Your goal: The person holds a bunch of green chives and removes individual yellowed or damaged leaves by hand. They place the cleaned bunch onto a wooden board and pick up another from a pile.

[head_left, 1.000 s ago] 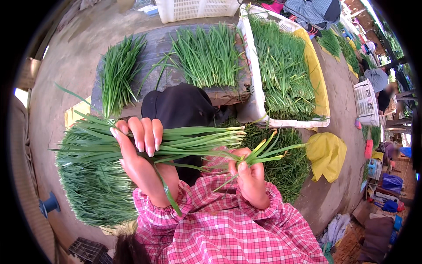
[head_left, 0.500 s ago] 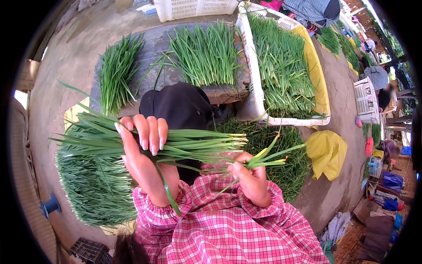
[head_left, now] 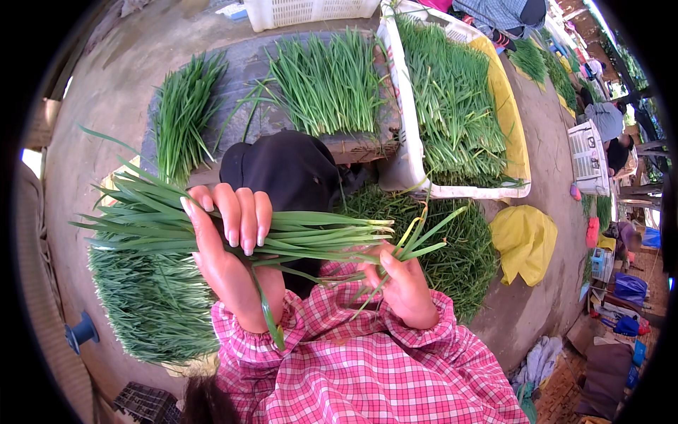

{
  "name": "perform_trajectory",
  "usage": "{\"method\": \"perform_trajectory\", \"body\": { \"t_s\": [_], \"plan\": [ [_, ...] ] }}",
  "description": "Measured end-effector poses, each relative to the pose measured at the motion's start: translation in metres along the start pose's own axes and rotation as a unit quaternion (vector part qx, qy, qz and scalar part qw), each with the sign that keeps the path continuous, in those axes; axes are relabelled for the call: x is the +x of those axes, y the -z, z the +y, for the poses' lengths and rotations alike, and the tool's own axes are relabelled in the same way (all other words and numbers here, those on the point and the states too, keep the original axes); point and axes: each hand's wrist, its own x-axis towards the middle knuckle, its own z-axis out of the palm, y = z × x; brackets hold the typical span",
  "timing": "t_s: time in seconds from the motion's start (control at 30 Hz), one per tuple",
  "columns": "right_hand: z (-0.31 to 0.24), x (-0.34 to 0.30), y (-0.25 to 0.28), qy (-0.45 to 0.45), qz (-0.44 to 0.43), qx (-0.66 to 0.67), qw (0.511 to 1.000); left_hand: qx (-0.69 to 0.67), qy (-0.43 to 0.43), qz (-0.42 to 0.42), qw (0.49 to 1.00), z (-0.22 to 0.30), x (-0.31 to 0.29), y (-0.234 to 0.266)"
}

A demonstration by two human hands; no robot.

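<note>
A bunch of long green chives (head_left: pixel 318 225) lies across my lap, leaf tips to the left and pale cut ends to the right. My left hand (head_left: pixel 236 240) is closed round the middle of it, fingers curled over the top. One bent leaf hangs down below that wrist. Just under the cut ends, my right hand (head_left: pixel 400 283) pinches a few loose chive leaves (head_left: pixel 421 244), some of them yellowed; its fingertips are partly hidden by the stems. A large pile of chives (head_left: pixel 152 297) sits beside my left arm.
Ahead, a low board (head_left: pixel 244 63) carries two heaps of chives. Right of it stands a white crate (head_left: pixel 417 152) packed with chives, lined in yellow. Loose dark green leaves (head_left: pixel 459 247) lie below the crate, next to a yellow cloth (head_left: pixel 522 240). Other people sit farther right.
My right hand has turned slightly, and the pinched leaves now point more upward and sit closer to the cut ends. The bunch in my left hand has shifted slightly left.
</note>
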Motion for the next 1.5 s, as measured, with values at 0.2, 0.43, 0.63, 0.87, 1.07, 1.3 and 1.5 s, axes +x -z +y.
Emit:
{"method": "perform_trajectory", "body": {
  "t_s": [0.2,0.43,0.63,0.87,1.07,1.3,1.5],
  "plan": [
    [-0.001,0.0,-0.005,-0.028,0.014,-0.004,1.0,-0.019,0.004,-0.013,1.0,0.0,0.0,0.0],
    [-0.008,-0.008,-0.005,-0.005,0.018,-0.183,0.983,-0.02,0.011,-0.004,1.0,0.001,0.001,0.003],
    [-0.007,-0.011,0.003,0.158,0.039,-0.195,0.967,0.015,-0.009,0.035,0.999,0.004,0.003,0.0],
    [-0.006,-0.002,-0.006,0.221,0.111,-0.275,0.929,0.042,-0.034,0.017,0.998,0.0,-0.003,-0.005],
    [0.003,0.012,-0.011,0.24,0.156,-0.227,0.931,0.061,-0.048,-0.018,0.997,-0.005,-0.008,-0.01],
    [-0.005,0.015,-0.016,0.095,0.137,0.006,0.986,0.075,-0.047,-0.058,0.994,-0.016,-0.012,-0.011],
    [-0.012,0.034,0.005,-0.056,0.017,0.145,0.988,0.093,-0.035,-0.05,0.994,-0.018,-0.016,-0.016]
  ]
}}
